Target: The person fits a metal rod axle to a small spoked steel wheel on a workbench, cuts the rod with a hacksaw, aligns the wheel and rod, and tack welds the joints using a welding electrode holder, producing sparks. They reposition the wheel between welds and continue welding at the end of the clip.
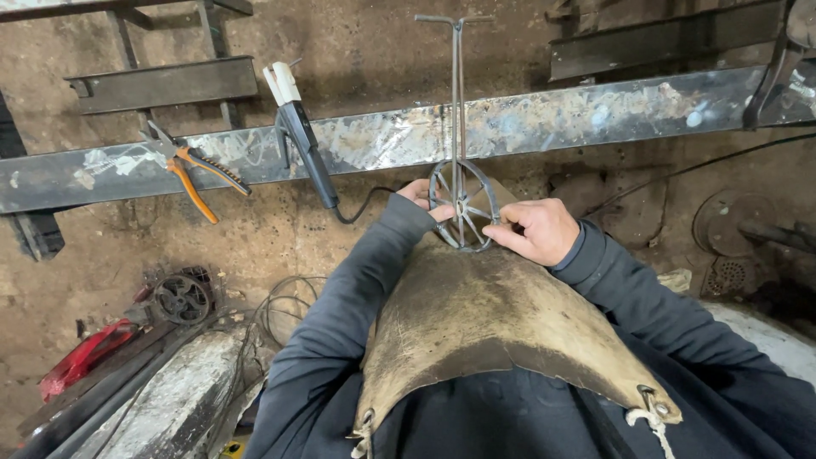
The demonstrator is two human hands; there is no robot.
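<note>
Both hands on the spoked wheel (463, 206) at frame centre, by the steel beam (595, 115). Right hand (537, 229) pinches the rim, left hand (422, 197) grips the other side. I'd keep it flat against the rod (458, 93), fingers off the joint.

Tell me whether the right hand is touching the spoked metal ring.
Touching. The head view shows the right hand with its fingertips pinching the rim of the spoked metal ring.
</note>
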